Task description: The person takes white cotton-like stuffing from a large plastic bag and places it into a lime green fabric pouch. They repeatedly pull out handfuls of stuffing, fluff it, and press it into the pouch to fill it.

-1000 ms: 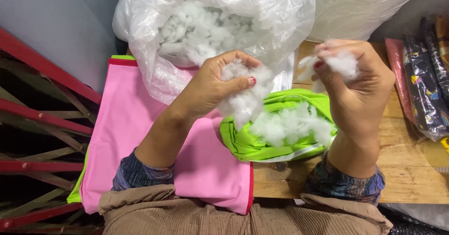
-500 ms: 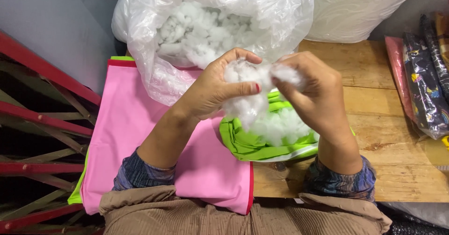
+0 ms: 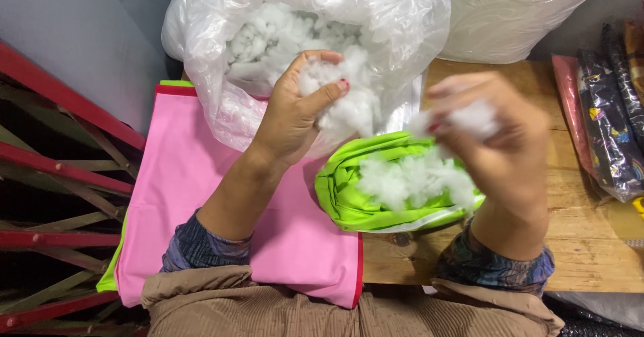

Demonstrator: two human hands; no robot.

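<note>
Left hand (image 3: 295, 112) sits at upper centre of the frame, fingers closed around a clump of white stuffing (image 3: 345, 102), just at the mouth of the clear plastic bag (image 3: 402, 22) of the same fibre. Right hand (image 3: 500, 139), centre right and motion-blurred, pinches a smaller tuft (image 3: 473, 117) between thumb and fingertips.

Green fabric cover (image 3: 349, 196) lies centre frame on the wooden table (image 3: 583, 256), long axis running left-right, opening facing up, loose stuffing showing inside. It partly overlaps the pink fabric (image 3: 181, 196) at left. Patterned fabric (image 3: 607, 122) lies at the right edge.
</note>
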